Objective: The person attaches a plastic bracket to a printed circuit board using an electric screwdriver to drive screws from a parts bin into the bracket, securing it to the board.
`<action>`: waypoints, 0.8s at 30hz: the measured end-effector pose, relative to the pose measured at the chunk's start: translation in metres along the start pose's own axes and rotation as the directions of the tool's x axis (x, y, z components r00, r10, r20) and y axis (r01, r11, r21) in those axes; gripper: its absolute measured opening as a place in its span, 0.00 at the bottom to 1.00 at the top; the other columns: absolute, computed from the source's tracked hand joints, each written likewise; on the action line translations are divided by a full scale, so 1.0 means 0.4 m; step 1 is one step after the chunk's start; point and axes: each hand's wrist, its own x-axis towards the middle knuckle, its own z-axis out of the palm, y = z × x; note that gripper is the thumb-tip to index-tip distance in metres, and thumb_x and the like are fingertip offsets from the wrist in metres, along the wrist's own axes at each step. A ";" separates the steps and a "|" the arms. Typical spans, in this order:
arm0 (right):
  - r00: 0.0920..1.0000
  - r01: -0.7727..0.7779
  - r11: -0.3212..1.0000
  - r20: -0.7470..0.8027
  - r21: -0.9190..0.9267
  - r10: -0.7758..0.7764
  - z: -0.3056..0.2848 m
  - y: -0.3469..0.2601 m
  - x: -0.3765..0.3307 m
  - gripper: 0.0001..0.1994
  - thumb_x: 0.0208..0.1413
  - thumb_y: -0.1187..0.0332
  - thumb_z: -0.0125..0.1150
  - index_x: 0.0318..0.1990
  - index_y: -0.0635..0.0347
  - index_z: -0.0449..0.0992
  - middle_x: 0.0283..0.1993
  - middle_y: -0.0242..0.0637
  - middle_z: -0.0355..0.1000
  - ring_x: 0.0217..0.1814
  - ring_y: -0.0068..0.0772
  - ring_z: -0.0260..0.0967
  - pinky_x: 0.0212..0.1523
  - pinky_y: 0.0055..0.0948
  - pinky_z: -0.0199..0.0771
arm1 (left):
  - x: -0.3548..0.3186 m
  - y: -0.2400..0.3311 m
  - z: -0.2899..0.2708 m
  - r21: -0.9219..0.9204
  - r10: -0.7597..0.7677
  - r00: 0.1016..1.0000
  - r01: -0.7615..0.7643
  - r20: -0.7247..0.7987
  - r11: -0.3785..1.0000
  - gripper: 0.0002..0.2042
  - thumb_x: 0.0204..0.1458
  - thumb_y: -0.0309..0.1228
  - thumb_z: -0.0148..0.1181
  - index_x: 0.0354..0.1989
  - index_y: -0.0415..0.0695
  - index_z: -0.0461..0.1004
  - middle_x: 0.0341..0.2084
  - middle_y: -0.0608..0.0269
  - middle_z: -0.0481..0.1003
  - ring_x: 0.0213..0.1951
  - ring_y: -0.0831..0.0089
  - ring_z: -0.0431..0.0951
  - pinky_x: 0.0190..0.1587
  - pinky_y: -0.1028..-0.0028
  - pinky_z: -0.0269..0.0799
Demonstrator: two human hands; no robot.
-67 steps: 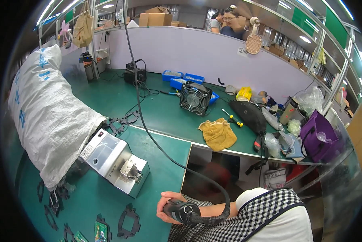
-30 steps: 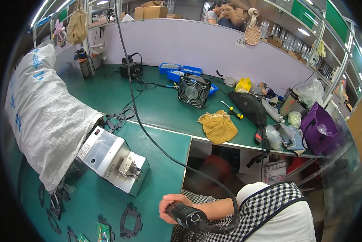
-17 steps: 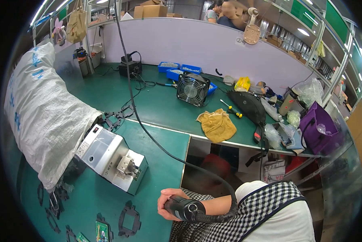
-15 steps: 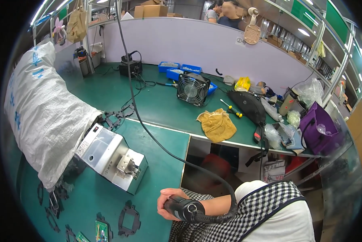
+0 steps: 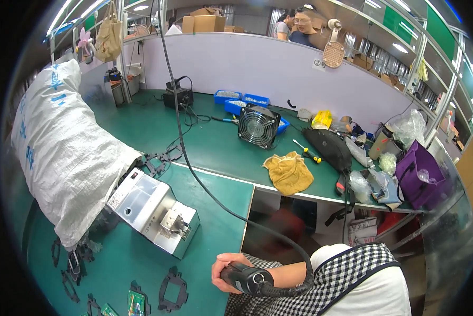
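Observation:
My right hand (image 5: 227,272) is wrapped round a black corded electric screwdriver (image 5: 245,278), just past the front edge of the green bench. A metal ring sits at the tool's cord end, and its thick black cable (image 5: 215,197) loops up and away overhead. The tip is hidden. Left of the hand, a silver and white box-shaped screw feeder (image 5: 155,213) rests on the bench. Nearest to the hand on the bench lies a black plastic frame (image 5: 172,291). Beside it is a green circuit board (image 5: 137,303) against another black frame. My left hand is out of sight.
A large white woven sack (image 5: 62,152) fills the left side. Behind are a metal fan (image 5: 258,128), blue screw trays (image 5: 227,97), a tan cloth (image 5: 288,173), a yellow-black screwdriver (image 5: 311,154), a black bag (image 5: 327,149) and a purple bag (image 5: 418,168). Two people stand beyond the partition (image 5: 210,58).
The whole view has shifted slightly, so the scene sits a little lower and further right. My right hand keeps its hold on the electric screwdriver.

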 end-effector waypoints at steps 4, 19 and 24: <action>1.000 -0.002 1.000 -0.003 -0.007 0.002 0.004 0.002 -0.013 0.30 0.42 0.79 0.61 0.54 0.63 0.54 0.24 0.33 0.66 0.20 0.21 0.64 0.19 0.19 0.62 | 0.000 -0.009 0.006 0.027 0.028 1.000 -0.028 -0.002 0.999 0.15 0.54 0.44 0.37 0.36 0.47 0.66 0.36 0.56 0.65 0.39 0.67 0.65 0.43 0.66 0.61; 0.999 0.029 1.000 0.019 -0.005 -0.029 0.000 0.000 -0.010 0.30 0.41 0.80 0.61 0.54 0.64 0.55 0.24 0.34 0.66 0.20 0.21 0.63 0.19 0.19 0.63 | 0.014 -0.027 0.003 0.094 0.050 0.997 -0.056 0.065 0.994 0.15 0.54 0.44 0.37 0.35 0.47 0.66 0.35 0.56 0.65 0.39 0.67 0.65 0.43 0.66 0.61; 1.000 0.016 0.999 0.004 0.042 -0.017 -0.002 -0.001 -0.008 0.31 0.41 0.81 0.61 0.54 0.63 0.54 0.24 0.34 0.66 0.20 0.20 0.63 0.19 0.18 0.63 | 0.020 -0.023 0.001 0.115 0.047 0.995 -0.058 0.090 0.992 0.15 0.54 0.44 0.37 0.35 0.47 0.66 0.35 0.56 0.65 0.39 0.67 0.65 0.43 0.66 0.62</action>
